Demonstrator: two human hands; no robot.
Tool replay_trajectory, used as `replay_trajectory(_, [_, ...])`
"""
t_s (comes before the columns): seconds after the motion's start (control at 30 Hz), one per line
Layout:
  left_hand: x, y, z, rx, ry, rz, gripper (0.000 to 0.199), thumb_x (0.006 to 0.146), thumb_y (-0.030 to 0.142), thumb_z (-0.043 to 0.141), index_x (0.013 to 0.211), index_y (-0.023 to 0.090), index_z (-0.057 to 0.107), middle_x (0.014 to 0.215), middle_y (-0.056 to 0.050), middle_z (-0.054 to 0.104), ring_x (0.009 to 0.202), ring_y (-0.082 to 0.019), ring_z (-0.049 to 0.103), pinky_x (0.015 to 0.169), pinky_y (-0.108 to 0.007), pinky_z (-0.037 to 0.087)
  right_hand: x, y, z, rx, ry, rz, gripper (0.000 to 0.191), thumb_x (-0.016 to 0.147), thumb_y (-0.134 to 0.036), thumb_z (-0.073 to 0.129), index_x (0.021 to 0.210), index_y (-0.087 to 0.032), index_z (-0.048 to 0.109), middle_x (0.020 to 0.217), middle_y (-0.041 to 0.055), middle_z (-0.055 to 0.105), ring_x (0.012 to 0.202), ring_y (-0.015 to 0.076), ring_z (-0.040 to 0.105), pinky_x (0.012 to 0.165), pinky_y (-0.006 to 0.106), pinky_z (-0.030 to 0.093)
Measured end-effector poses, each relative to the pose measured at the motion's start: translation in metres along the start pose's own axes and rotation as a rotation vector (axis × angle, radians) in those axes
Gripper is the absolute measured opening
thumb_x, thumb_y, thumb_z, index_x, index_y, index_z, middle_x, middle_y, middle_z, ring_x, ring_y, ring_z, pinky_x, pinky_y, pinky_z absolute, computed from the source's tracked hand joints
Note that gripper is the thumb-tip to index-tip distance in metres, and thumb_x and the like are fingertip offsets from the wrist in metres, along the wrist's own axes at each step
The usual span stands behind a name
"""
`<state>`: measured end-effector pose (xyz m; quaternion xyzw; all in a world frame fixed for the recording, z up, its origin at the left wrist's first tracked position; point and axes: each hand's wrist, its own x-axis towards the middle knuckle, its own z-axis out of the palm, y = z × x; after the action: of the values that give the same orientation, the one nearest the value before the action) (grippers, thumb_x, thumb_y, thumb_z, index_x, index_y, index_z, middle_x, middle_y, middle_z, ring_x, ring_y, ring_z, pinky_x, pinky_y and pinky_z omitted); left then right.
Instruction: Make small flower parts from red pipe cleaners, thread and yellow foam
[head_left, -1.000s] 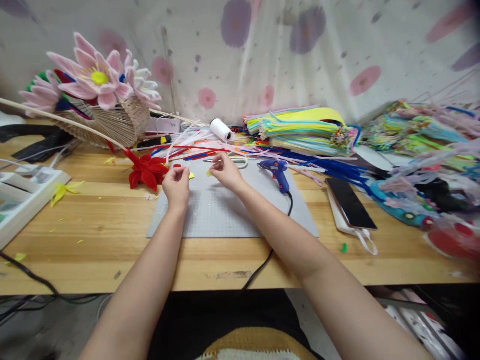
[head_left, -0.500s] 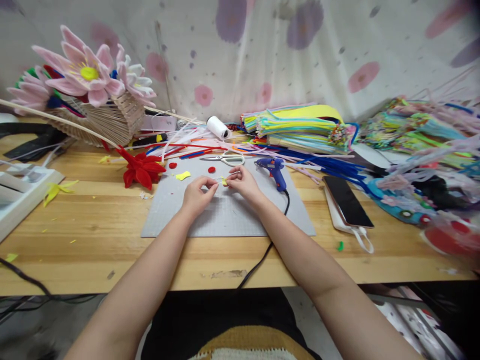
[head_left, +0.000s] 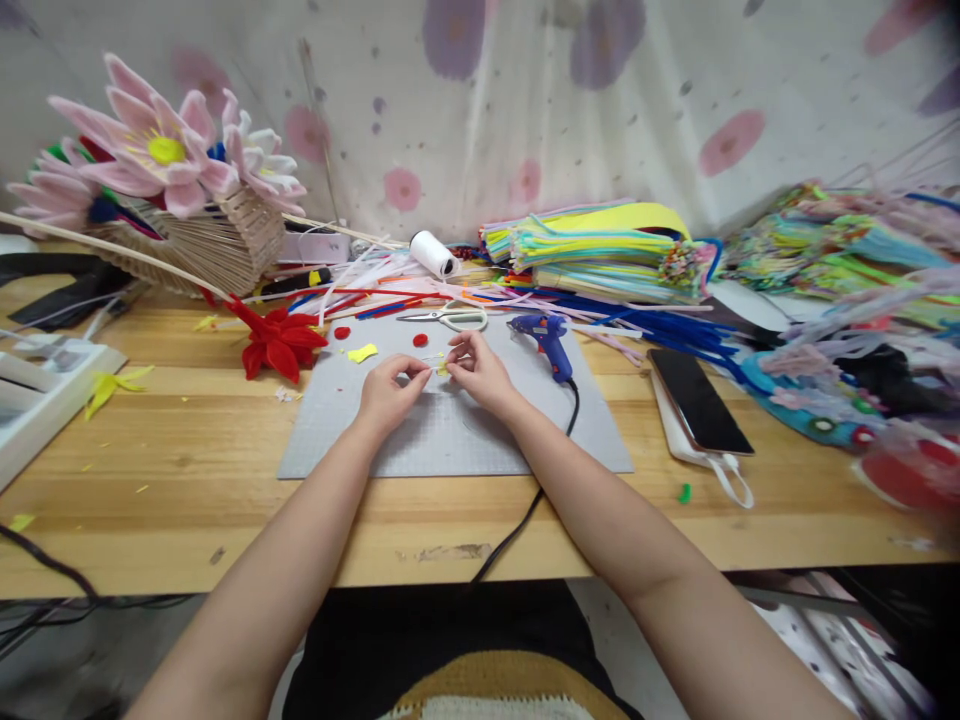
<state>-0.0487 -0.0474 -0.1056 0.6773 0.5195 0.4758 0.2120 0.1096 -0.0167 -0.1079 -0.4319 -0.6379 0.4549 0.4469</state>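
Above the grey cutting mat [head_left: 330, 430], my left hand [head_left: 391, 392] pinches a thin whitish strand between thumb and forefinger. A small yellow piece [head_left: 442, 368] is at the fingertips of my right hand [head_left: 481, 376], which is closed in a pinch on it. The strand runs across the short gap between the hands to the yellow piece; its exact kind is too small to make out. On the mat beyond lie a yellow scrap [head_left: 363, 354], two red discs, one of them nearer the hands [head_left: 420, 340], and scissors [head_left: 450, 318].
A blue glue gun [head_left: 551, 345] lies right of my hands, its black cord crossing the mat. A red fuzzy flower [head_left: 281, 343] lies left. Pipe cleaner bundles [head_left: 600, 250] and a white thread spool [head_left: 433, 254] line the back. A phone [head_left: 699, 400] lies right.
My hands stay close together over the mat, and less of the yellow piece shows at my right fingertips. The whole view has shifted slightly.
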Motion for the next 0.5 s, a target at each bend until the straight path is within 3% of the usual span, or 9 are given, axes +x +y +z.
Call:
replay_trajectory(0.3, [0.0000,-0.0027,0.0011,0.017,0.003,-0.048,0.011,0.072,0.030,0.059,0.071,0.020,0.065,0.071,-0.002,0.064,0.069,-0.014,0.057,0.065,-0.027,0.044,-0.0022,-0.0036,0.0033,-0.052,-0.002,-0.096,0.037,0.070,-0.015,0.050,0.103,-0.024,0.037,0.076,-0.0042,0.052,0.066,0.0089,0.056,0.065,0.025,0.047])
replay_trajectory(0.5, [0.0001,-0.0039,0.0006,0.028,0.009,-0.074,0.012,0.072,0.031,0.059,0.071,0.020,0.065,0.071,-0.001,0.064,0.068,-0.014,0.057,0.064,-0.027,0.043,-0.0057,-0.0044,0.0032,-0.123,-0.017,-0.174,0.047,0.073,-0.011,0.047,0.114,-0.026,0.031,0.097,0.0012,0.048,0.067,0.0081,0.056,0.070,0.028,0.048])
